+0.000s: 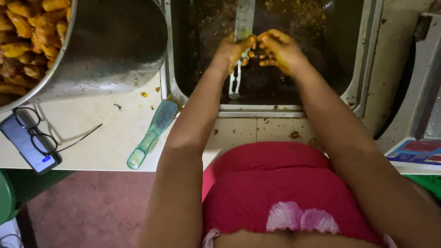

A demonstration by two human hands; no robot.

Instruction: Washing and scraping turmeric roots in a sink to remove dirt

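Both hands reach into a dark steel sink [363,55], stained yellow-orange. My left hand [232,50] grips a flat metal tool, a blade or peeler [243,23], whose pale handle end [235,85] hangs below the fist. My right hand [278,50] is curled around a small yellow-orange root piece [262,48], held against the blade. Both hands touch each other over the sink's middle.
A large steel bowl [115,46] of yellow-orange roots [32,32] stands on the white counter at the left. A green brush [154,133] lies by the sink's corner. Glasses [34,133] rest on a phone [27,147] near the counter's front-left edge. Orange scraps dot the counter.
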